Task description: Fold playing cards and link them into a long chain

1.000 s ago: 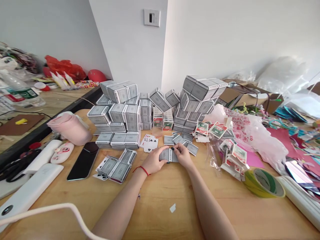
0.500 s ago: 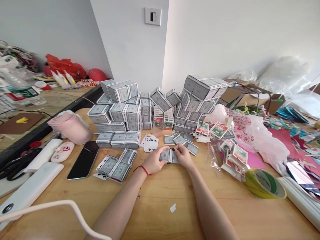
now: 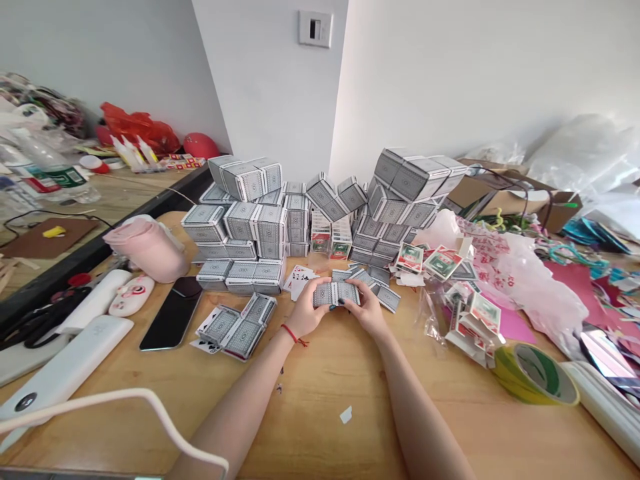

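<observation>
Between my two hands are grey-backed playing cards point(image 3: 336, 293), side by side with their patterned backs facing me. My left hand point(image 3: 309, 308), with a red string at the wrist, grips their left end. At the right end, my right hand point(image 3: 369, 308) grips them too, its thumb on the near edge. Loose playing cards point(image 3: 386, 297) lie just behind my right hand. Face-up cards point(image 3: 300, 281) rest behind my left hand. Nearer on the left lies a joined group of cards point(image 3: 245, 331). Behind stand stacked blocks of cards point(image 3: 255, 230).
A black phone point(image 3: 171, 313), a white power bank point(image 3: 65, 367) and a pale cable point(image 3: 150, 400) lie left. On the right are opened card boxes point(image 3: 475, 320), yellow tape point(image 3: 535, 373) and a crumpled plastic bag point(image 3: 530, 273). A paper scrap point(image 3: 346, 415) lies in front.
Both hands have raised the cards slightly and tilted their backs toward me. My right fingers have moved from the top of the cards to their right end. The view has shifted a little.
</observation>
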{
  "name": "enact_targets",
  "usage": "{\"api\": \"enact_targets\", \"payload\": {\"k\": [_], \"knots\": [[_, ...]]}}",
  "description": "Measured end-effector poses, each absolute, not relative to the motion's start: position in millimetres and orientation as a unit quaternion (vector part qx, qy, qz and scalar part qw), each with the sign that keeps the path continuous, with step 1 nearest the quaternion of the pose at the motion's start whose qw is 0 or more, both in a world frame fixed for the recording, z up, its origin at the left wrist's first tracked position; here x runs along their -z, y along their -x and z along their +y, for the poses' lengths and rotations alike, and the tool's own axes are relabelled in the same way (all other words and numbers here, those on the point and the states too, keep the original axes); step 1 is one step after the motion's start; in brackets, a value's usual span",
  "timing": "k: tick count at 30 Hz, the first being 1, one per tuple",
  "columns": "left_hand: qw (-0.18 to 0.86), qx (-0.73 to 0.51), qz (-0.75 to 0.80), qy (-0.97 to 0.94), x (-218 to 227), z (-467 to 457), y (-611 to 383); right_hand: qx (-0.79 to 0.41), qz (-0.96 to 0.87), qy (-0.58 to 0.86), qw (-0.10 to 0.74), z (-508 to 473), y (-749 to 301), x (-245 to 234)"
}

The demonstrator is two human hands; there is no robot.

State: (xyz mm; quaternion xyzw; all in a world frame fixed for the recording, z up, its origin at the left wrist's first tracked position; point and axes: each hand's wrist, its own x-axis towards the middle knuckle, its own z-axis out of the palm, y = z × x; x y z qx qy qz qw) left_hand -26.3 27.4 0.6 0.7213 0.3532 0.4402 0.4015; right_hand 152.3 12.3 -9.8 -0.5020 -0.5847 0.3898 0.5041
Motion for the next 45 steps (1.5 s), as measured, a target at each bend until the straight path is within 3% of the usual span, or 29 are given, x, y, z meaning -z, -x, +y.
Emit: {"api": "enact_targets", "payload": {"k": [5,8,14,17,27,45], "knots": [[0.406,-0.482,0.358,-0.689,-1.1,30.2,30.9,-0.368,-0.631,0.489,0.478,10.9,-151.6,13.5],[0.415,-0.532,0.403,-0.619,-2.5,31.0,28.0,-0.313,-0.676,0.519,0.42,6.8,-144.5,9.9],[0.606,-0.585,0.335,-0.422,-1.0,35.2,20.3,-0.224,-0.73,0.504,0.405,-3.7,-123.2,-3.0],[0.653,-0.594,0.314,-0.349,-0.8,38.5,18.0,-0.216,-0.73,0.506,0.406,-4.7,-118.3,-1.5],[0.687,-0.611,0.304,-0.25,-1.5,41.0,17.6,-0.246,-0.721,0.493,0.42,-0.9,-119.1,4.2],[0.664,-0.6,0.354,-0.273,2.6,36.3,15.8,-0.275,-0.731,0.479,0.401,-1.1,-121.1,6.8]]}}
